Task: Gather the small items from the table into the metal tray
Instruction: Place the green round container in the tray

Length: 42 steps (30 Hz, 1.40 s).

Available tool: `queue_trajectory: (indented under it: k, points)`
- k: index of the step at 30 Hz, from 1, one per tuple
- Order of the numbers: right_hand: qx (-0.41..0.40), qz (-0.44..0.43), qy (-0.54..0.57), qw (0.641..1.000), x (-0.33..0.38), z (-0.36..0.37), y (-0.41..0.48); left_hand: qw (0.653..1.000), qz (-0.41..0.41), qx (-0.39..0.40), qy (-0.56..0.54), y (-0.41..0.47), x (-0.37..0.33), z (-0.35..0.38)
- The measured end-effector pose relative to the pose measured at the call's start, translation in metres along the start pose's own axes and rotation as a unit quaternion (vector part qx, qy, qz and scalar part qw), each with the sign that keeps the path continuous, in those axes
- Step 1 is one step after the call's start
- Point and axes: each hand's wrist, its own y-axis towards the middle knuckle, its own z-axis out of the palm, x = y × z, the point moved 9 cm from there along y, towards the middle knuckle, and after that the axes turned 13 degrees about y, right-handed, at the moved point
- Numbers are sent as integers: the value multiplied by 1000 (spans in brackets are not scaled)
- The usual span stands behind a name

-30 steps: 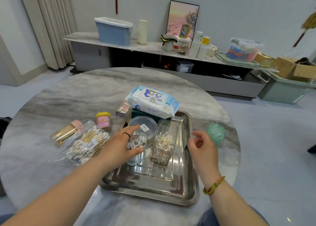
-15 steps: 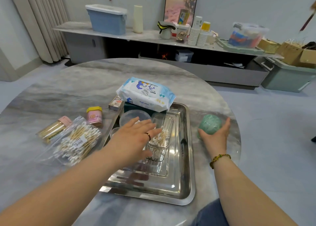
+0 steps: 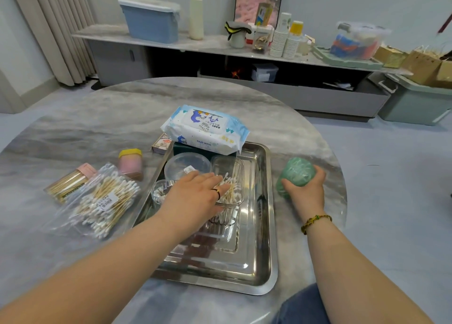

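Marble table (image 3: 73, 132), shiny rectangular metal tray (image 3: 259, 250)

A home living room: round marble table (image 3: 102, 118), curtains (image 3: 56, 30), low media console (image 3: 195, 47), framed picture (image 3: 259, 0).

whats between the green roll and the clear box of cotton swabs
In the head view, only the metal tray's bare right side and rim, then a strip of table, separate the green roll from the swab box.

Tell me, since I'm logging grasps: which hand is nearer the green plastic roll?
Right. The right hand wraps the green plastic roll beside the metal tray; the left hand rests over the clear cotton-swab box inside it.
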Motion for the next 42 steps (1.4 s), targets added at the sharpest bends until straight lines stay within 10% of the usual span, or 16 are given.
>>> queue_trajectory:
  k: [7,16,29,42]
  points:
    - [23,-19,68,997,27,0,-20,996,-14,83,-41,0,-1,-1]
    - [112,-84,111,984,62,15,-84,983,-127,-24,-132,-51,47,-20]
    - [379,-145,-92,909,38,125,-182,719,-422,85,-546,-130,89,59]
    - [377,-148,-102,909,22,171,-191,684,-450,90,-567,-134,90,64]
